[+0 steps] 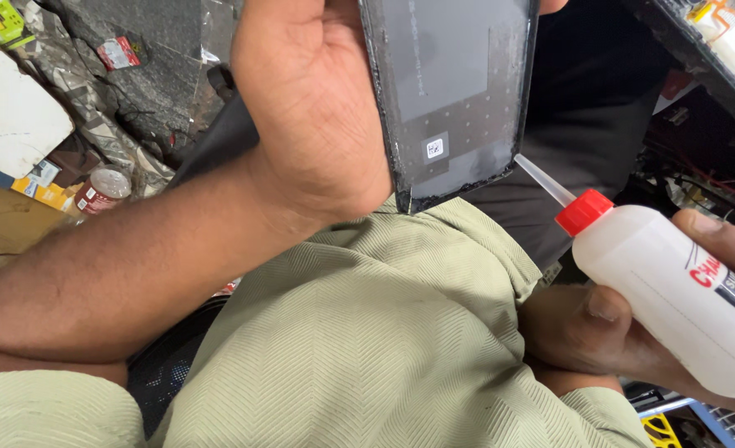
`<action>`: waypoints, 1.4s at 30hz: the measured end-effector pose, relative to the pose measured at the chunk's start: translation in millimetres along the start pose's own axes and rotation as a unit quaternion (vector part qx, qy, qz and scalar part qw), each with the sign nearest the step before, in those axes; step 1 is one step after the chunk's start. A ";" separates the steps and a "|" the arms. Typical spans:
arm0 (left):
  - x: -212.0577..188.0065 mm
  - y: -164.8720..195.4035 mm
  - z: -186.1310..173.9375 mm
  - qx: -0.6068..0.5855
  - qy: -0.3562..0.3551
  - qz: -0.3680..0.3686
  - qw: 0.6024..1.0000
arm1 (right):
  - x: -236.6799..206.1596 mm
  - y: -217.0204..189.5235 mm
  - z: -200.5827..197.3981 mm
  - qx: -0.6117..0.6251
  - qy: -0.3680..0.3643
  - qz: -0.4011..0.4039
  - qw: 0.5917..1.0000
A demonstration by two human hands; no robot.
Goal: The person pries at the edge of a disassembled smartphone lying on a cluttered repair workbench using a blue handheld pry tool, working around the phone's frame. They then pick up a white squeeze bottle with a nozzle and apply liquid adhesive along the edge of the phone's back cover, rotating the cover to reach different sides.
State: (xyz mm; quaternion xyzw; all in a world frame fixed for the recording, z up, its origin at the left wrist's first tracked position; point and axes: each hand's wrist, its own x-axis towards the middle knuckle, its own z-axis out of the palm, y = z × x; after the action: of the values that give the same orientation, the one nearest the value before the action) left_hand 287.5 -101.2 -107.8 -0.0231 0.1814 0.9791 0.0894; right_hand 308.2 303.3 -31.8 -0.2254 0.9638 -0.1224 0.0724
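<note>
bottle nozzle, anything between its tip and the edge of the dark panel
Nothing visible. The white squeeze bottle in the right hand points its thin nozzle at the lower right edge of the dark panel held by the left hand. The tip sits at that edge with no object between.

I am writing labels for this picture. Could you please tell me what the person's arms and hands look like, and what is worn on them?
Both hands, left and right, are bare, with no gloves, rings or watch in view. The left forearm is uncovered. The light green shirt has a fine zigzag weave; its short sleeves end high on the arms.
</note>
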 end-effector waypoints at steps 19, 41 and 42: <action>4.5 5.0 10.4 0.074 -0.031 -0.015 0.997 | 47.7 -71.1 10.7 0.050 0.160 0.058 0.984; 9.3 7.1 19.5 0.104 -0.044 -0.021 0.993 | 40.5 -29.0 -12.0 0.016 0.060 -0.059 0.996; 9.6 7.3 19.8 0.105 -0.045 -0.023 0.993 | 42.0 -29.8 -12.3 0.016 0.067 -0.061 0.996</action>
State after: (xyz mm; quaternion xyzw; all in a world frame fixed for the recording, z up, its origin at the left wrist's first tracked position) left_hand 276.4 -99.1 -87.6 0.0262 0.2784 0.9524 0.1215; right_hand 280.9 261.0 -15.6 -0.2738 0.9489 -0.1567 0.0037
